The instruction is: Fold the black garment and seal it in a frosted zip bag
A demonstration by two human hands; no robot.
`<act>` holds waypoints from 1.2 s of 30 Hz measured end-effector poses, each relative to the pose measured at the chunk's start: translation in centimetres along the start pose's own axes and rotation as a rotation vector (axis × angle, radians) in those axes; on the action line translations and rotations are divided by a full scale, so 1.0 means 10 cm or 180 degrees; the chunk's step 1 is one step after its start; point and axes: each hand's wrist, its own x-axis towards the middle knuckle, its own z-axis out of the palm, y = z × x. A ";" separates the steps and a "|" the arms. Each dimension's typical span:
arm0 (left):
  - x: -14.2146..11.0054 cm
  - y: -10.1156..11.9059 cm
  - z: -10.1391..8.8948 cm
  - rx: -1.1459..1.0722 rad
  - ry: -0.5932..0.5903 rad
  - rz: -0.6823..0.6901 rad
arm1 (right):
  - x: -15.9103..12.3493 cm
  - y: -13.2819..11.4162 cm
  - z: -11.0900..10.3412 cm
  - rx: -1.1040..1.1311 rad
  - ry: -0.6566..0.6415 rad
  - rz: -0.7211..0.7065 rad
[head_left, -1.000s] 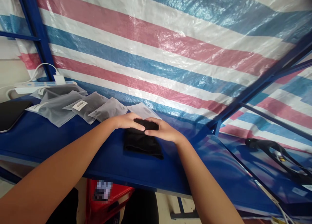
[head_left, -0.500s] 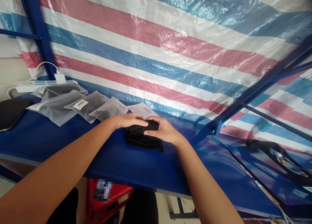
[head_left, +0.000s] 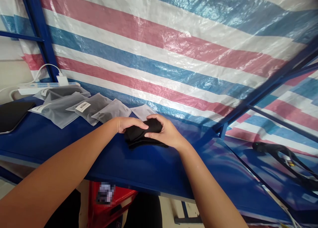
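Observation:
A folded piece of black cloth (head_left: pixel 142 135) lies on the blue table, rolled or bunched at its far side, with a flat layer showing at the near edge. My left hand (head_left: pixel 130 122) grips its left end, thumb on top and the other fingers mostly hidden behind. Around the right end closes my right hand (head_left: pixel 162 130), thumb on the near side and fingers over the far side. Just beyond the hands rests a flat clear bag (head_left: pixel 143 111), partly covered by them. What kind of garment the cloth is cannot be made out.
Several frosted plastic bags (head_left: pixel 85 107) with dark contents lie along the back left. Behind them is a power strip (head_left: pixel 32 88) with a white charger. A black flat device (head_left: pixel 15 117) sits at far left. Black straps (head_left: pixel 280 155) lie on the right table. A red stool (head_left: pixel 111 201) stands below.
The black cloth has been rolled or gathered a little further, its near edge drawn back from the table's front. Both hands stay on it, the left gripping nearer its end.

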 end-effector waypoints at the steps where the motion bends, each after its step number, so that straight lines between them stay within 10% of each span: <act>1: 0.01 0.01 0.01 0.0022 -0.0024 0.0116 | 0.00 0.03 -0.01 0.0012 0.0056 0.0108; 17: 0.19 -0.03 0.16 0.0212 0.0841 0.1556 | 0.08 0.30 -0.07 0.2917 0.0494 0.1757; 26: 0.26 -0.07 0.21 0.0103 0.1183 0.1740 | 0.11 0.29 0.08 0.3205 0.0915 0.1592; 32: 0.26 -0.07 0.35 -0.0987 0.0433 0.1722 | 0.12 0.17 0.18 0.3470 0.0853 0.1428; 36: 0.28 -0.07 0.42 -0.0601 0.0604 0.1647 | 0.12 0.10 0.25 0.3465 0.0874 0.1540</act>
